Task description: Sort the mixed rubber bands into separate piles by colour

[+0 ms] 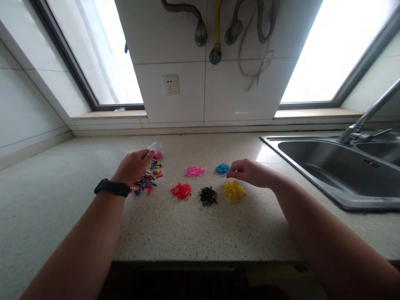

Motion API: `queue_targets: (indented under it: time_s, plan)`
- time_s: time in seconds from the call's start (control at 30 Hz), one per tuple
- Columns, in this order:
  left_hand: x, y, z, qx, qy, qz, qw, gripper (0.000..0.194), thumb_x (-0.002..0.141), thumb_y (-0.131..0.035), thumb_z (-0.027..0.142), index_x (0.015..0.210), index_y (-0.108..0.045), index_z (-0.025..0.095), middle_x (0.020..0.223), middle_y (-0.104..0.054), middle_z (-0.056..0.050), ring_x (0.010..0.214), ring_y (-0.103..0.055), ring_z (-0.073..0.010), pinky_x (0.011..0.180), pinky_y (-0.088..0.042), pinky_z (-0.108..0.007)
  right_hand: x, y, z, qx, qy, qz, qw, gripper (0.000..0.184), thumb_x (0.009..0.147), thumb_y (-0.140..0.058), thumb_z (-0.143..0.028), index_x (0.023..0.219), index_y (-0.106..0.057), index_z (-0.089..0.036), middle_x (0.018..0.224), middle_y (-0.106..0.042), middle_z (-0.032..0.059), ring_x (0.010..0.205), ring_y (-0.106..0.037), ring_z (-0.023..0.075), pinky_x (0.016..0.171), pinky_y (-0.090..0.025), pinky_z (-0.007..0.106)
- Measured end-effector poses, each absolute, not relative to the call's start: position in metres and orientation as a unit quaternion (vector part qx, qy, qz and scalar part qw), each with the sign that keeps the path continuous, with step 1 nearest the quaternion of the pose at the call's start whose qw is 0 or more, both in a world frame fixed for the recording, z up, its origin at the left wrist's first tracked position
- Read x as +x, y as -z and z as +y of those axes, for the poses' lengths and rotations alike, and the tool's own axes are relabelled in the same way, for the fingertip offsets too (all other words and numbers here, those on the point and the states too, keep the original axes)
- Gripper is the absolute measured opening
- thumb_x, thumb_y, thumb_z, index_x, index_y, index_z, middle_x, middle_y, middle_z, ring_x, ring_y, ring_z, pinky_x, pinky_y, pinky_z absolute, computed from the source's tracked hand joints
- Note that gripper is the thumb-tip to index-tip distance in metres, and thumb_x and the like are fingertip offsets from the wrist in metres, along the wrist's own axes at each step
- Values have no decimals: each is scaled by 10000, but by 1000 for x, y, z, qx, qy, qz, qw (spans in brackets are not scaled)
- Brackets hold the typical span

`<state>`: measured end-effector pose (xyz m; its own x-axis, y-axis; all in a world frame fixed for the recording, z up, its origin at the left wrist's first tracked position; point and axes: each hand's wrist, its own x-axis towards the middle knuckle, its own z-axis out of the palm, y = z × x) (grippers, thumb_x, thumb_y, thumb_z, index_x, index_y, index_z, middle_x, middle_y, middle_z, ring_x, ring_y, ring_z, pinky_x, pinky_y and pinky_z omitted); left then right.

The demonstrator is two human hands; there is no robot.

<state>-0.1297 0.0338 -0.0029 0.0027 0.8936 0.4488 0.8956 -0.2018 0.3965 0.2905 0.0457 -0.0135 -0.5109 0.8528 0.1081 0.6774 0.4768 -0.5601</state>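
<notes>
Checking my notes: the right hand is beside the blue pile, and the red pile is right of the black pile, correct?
No, the side is wrong: in the head view, the red pile is left of the black pile. The right hand is beside the blue pile.

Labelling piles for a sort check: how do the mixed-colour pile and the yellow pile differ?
Colour: the mixed pile has red, blue, yellow and black pieces; the yellow pile looks all yellow.
Shape: the mixed pile straggles in a slanted strip; the yellow pile is a compact heap.
Cover: the left hand partly hides the mixed pile; the yellow pile is mostly visible.
Shared: small loose pieces on the counter.
</notes>
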Motion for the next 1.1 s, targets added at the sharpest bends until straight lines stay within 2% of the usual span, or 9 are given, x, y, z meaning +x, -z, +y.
queue_targets:
  time_s: [0.17,0.33,0.5,0.6,0.7,1.1]
  plan:
    - [-147,4,37,-749,187,-635,-7,347,880,-536,492,908,-774,241,787,-748,-52,714,-656,-212,626,-399,-275,293,16,48,-458,-219,-840,192,380,867,-641,-531,833,-762,-172,697,-644,35,617,-483,138,570,-352,292]
    - [-152,2,38,-793,173,-582,-42,258,850,-600,418,928,-787,259,918,-774,-56,825,-682,-222,731,-450,-295,293,17,49,-453,-203,-848,188,401,878,-614,-551,800,-741,-179,680,-620,28,609,-475,139,565,-336,298]
    - [-144,2,36,-816,164,-547,-89,240,827,-646,424,865,-796,241,877,-765,-71,800,-676,-216,751,-453,-309,292,16,49,-455,-208,-844,194,398,864,-620,-557,800,-753,-187,663,-611,28,599,-471,145,559,-331,306]
    - [-141,5,36,-818,128,-549,-114,276,819,-652,478,803,-787,237,778,-749,-55,708,-659,-202,673,-435,-299,293,16,49,-454,-206,-845,195,393,866,-618,-548,801,-753,-185,681,-624,36,610,-486,149,563,-346,307]
    - [-141,9,37,-816,106,-555,-119,239,802,-660,454,798,-787,252,719,-737,-27,650,-642,-189,616,-403,-290,293,17,50,-459,-202,-844,191,393,872,-612,-544,807,-752,-182,676,-621,36,607,-487,150,558,-347,308]
    - [-143,11,38,-781,113,-608,-88,237,766,-682,479,803,-792,272,749,-748,-42,691,-658,-209,593,-388,-288,293,15,49,-463,-177,-850,178,378,881,-599,-517,807,-745,-177,674,-623,40,594,-483,143,553,-349,295]
